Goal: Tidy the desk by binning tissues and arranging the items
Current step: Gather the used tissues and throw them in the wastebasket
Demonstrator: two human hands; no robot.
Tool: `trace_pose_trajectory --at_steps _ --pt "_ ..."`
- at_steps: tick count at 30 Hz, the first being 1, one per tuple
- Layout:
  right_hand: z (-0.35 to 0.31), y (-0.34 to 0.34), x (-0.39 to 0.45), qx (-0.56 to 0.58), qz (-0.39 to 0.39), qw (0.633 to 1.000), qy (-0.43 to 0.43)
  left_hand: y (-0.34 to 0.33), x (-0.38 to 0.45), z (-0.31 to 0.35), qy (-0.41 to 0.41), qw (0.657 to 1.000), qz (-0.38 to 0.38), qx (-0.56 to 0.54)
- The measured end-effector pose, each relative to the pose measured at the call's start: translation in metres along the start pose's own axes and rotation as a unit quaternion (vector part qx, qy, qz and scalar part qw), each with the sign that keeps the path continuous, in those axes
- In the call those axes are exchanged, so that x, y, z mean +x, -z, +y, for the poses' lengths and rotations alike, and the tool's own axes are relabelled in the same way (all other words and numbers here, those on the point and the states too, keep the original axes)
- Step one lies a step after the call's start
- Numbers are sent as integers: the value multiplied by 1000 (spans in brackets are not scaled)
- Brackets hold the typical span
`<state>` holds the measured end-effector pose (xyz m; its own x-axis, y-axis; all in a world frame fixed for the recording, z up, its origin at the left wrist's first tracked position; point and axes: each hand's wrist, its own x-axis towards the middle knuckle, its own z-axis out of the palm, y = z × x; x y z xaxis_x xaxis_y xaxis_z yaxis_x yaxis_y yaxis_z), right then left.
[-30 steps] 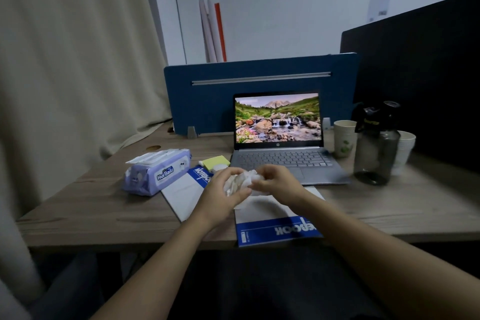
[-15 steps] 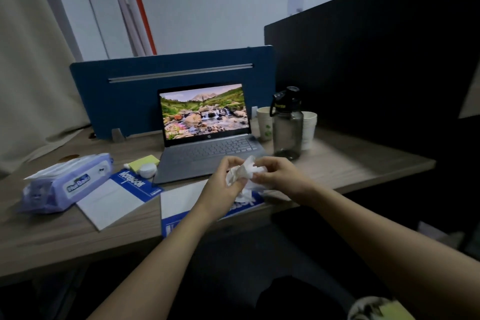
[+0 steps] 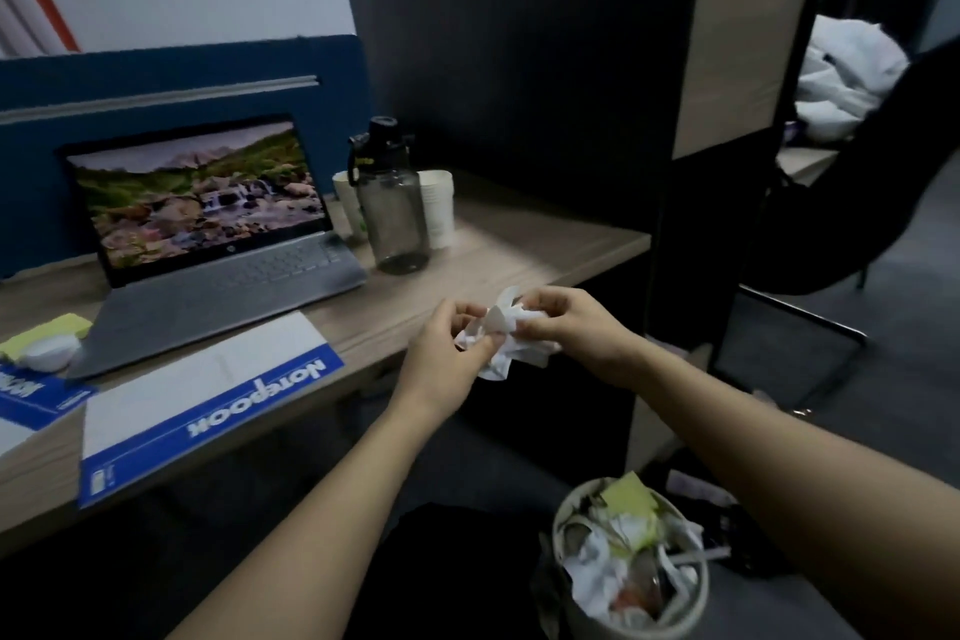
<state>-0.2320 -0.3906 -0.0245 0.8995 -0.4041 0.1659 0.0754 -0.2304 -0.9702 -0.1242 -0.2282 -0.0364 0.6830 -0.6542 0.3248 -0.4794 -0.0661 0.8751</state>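
both hands, left hand (image 3: 441,359) and right hand (image 3: 576,327), pinch the crumpled tissue (image 3: 501,335) in a closed grip just off the worktop (image 3: 519,244) edge, likely balling it for the full bin (image 3: 631,561) below.

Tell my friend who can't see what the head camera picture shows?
Two hands, left hand and right hand, hold a crumpled tissue past the desk edge, above a full bin on the floor.
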Motion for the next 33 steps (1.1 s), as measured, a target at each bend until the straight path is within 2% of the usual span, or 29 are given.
trace_pose_trajectory --at_steps 6,14,20,22,25,27,33 --pt "57 31 -27 8 17 998 -54 -58 -18 -28 14 999 -24 15" --pt "160 39 -60 -14 21 993 -114 -121 -50 -97 118 989 -90 8" --pt "236 40 -91 7 54 974 -219 -173 -73 -146 207 972 -113 6" --pt "257 40 -101 1 72 966 -249 -185 -78 -162 237 961 -145 10" --pt "282 42 -117 -10 103 953 -286 -199 -78 -184 285 930 -232 -6" --pt "296 43 -126 -65 123 942 -306 -208 -81 -196 318 906 -276 -37" --pt "329 35 -152 -92 142 918 -358 -222 -97 -225 394 848 -352 -41"
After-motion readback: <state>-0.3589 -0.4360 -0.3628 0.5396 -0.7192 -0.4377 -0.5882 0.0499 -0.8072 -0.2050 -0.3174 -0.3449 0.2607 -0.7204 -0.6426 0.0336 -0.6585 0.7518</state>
